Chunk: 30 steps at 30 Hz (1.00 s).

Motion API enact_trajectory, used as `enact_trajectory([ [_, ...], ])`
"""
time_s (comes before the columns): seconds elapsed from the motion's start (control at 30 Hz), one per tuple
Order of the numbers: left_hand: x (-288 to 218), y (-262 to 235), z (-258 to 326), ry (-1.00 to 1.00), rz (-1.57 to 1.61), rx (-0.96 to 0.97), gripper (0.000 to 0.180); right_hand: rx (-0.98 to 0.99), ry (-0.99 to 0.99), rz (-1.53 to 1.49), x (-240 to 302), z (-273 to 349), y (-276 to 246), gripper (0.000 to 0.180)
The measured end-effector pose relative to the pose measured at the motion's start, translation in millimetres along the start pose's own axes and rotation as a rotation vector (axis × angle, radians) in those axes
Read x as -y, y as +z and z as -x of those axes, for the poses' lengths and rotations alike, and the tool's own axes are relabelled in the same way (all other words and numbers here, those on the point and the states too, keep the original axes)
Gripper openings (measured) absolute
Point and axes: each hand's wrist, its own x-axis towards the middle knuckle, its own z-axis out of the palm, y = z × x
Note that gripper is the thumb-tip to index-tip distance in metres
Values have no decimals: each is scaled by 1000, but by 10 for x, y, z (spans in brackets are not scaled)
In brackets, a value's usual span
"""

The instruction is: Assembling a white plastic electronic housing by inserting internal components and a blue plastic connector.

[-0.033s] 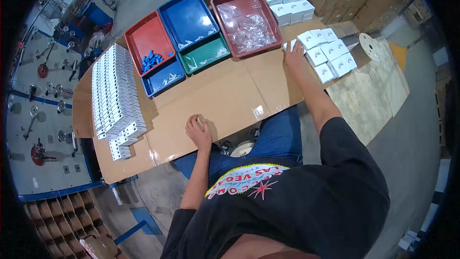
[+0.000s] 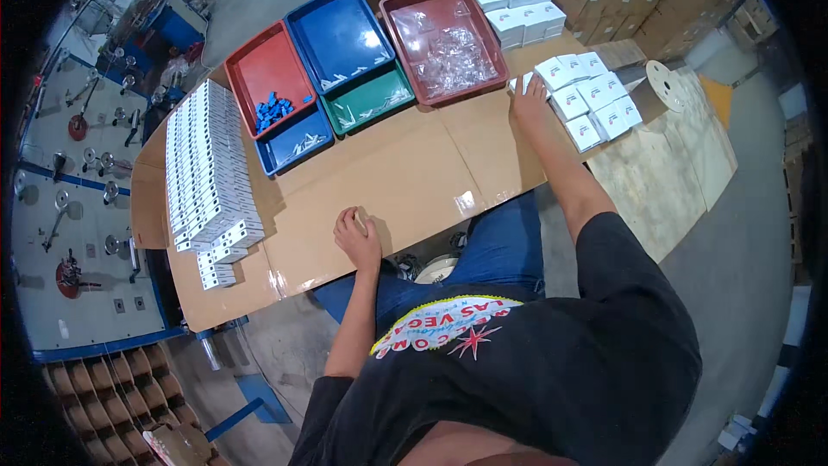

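A flattened cardboard sheet (image 2: pixel 388 181) is covering the work surface, its near edge running just above the person's lap, and a wide bare stretch is lying open in its middle. Along the far edge 5 trays are sitting side by side: a red tray (image 2: pixel 263 78), a large blue tray (image 2: pixel 332 30), a small blue tray (image 2: pixel 293 145), a green tray (image 2: pixel 369 97) and a dark red tray (image 2: pixel 442 43) of clear bags. Rows of white boxes (image 2: pixel 203 168) are filling the left edge.

The right arm is stretching far forward and right; the right hand (image 2: pixel 530 95) is lying flat, fingers loosely spread, touching a small white box (image 2: pixel 522 82) at the edge of a cluster of white boxes (image 2: pixel 586 99). The left hand (image 2: pixel 358 237) is resting near the sheet's near edge, curled closed around a small pale item (image 2: pixel 360 219) I cannot identify.
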Motion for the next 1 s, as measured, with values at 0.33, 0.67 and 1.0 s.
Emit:
enact_trajectory([
  [0.33,-140,13,-131,-92,207,6,35,13,-92,258,-136,71,-95,66],
  [0.67,-1583,478,-394,-265,1073,697,42,104,-222,-330,908,993,-1564,67],
  [1.0,-1778,399,-229,-574,1295,742,31,174,-193,-767,1450,1757,-2092,68],
])
